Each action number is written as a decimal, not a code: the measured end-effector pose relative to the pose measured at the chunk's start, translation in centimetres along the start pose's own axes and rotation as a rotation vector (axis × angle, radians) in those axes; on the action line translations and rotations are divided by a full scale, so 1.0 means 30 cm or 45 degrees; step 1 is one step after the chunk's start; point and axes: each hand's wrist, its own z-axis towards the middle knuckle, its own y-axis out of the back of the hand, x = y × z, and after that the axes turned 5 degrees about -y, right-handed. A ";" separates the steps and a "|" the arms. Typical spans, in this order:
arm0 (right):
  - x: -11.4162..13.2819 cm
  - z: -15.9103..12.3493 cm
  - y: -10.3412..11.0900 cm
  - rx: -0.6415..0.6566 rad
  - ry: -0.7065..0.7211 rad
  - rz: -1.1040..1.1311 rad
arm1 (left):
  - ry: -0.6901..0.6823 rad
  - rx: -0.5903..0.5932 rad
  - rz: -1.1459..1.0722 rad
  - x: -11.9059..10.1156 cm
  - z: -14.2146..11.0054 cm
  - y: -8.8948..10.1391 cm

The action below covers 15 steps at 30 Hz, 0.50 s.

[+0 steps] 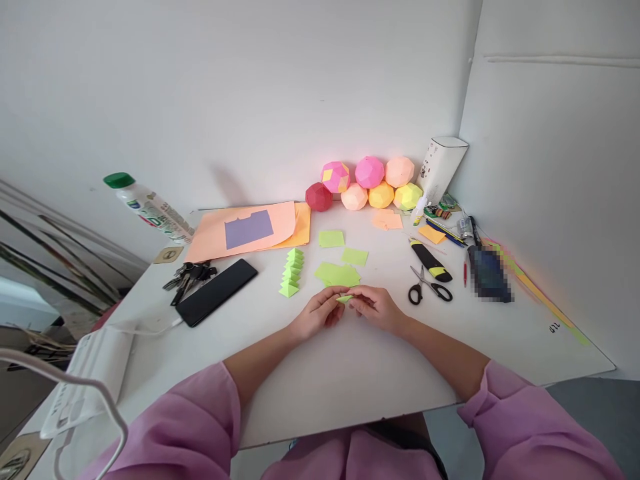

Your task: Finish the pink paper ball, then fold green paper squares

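Observation:
A small green paper piece is pinched between my two hands over the middle of the table. My left hand has its fingers closed on the left side of the paper. From the other side my right hand grips it too, and the fingers cover most of it. Just beyond the hands lie a pile of green paper pieces and two single green slips, one farther back and one to the right. Left of them stretches a row of folded green paper units, nested together.
Faceted paper balls are stacked against the wall. Scissors and a black-yellow cutter lie to the right. On the left are a phone, keys, orange sheets and a bottle. A white cable crosses the lower left.

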 end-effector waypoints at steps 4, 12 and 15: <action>0.007 -0.004 0.003 0.066 -0.196 0.144 | -0.079 -0.078 0.038 0.003 0.003 -0.001; 0.007 0.004 0.009 0.040 -0.376 0.272 | -0.049 -0.155 0.174 0.001 0.010 -0.009; 0.010 0.011 0.019 -0.038 -0.372 0.228 | -0.153 -0.155 0.418 0.002 0.008 -0.019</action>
